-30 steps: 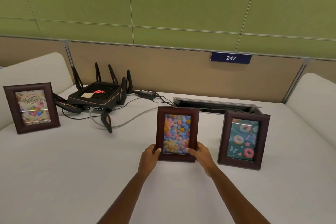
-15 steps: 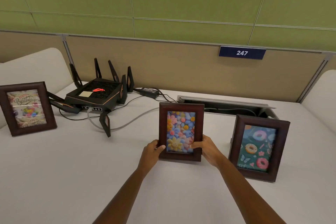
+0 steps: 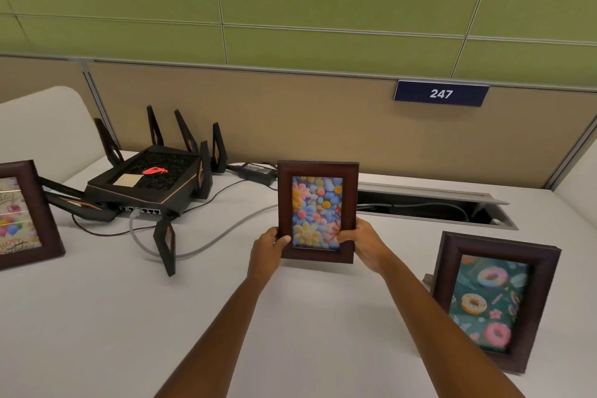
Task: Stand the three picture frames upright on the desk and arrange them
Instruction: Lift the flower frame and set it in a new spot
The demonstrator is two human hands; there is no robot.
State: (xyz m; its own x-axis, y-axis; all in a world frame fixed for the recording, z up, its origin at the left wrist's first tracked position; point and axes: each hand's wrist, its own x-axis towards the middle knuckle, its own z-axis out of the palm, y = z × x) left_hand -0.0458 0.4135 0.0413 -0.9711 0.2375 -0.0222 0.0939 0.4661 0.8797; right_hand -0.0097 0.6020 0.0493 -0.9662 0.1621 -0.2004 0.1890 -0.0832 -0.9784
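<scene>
Open tabletop point(image 3: 97, 333) lies before me. The router point(image 3: 145, 184), its antennas and cables point(image 3: 206, 239) crowd the left; the doughnut frame point(image 3: 494, 300) blocks the right; the cable tray point(image 3: 433, 207) gapes behind.

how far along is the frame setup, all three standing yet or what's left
Done: the birthday frame on the left and the donut frame on the right stand upright on the desk. In hand: the flower frame is upright in the middle, gripped at its lower edges by the left hand and right hand. Left: release it and check the final spacing.
</scene>
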